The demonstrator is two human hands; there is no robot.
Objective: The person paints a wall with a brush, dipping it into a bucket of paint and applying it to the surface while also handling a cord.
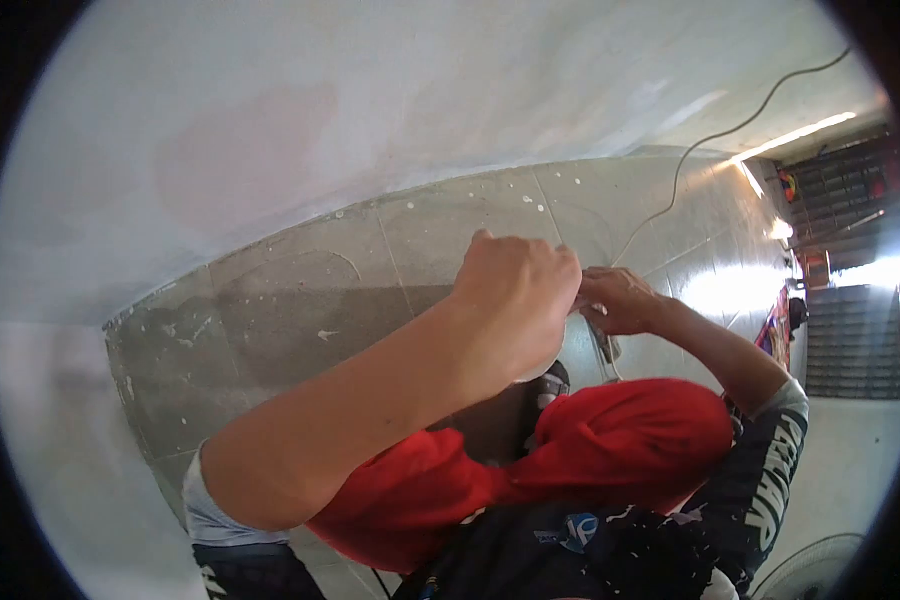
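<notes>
My left hand is closed in a fist in front of my body, its back turned to the camera. Close against it, my right hand has its fingers bent and pressed together, the fingertips at the side of the left fist. A thin white edge shows below the left hand, but I cannot tell what the hands hold. Beneath the right hand, a narrow greyish object overlaps the floor in this view. My knees in red cloth are bent below both hands.
A pale wall with a pinkish patch meets the tiled floor, which is spotted with white splashes. A thin cable runs down the wall and over the floor. Metal slatted panels stand at right. A fan is at the lower right.
</notes>
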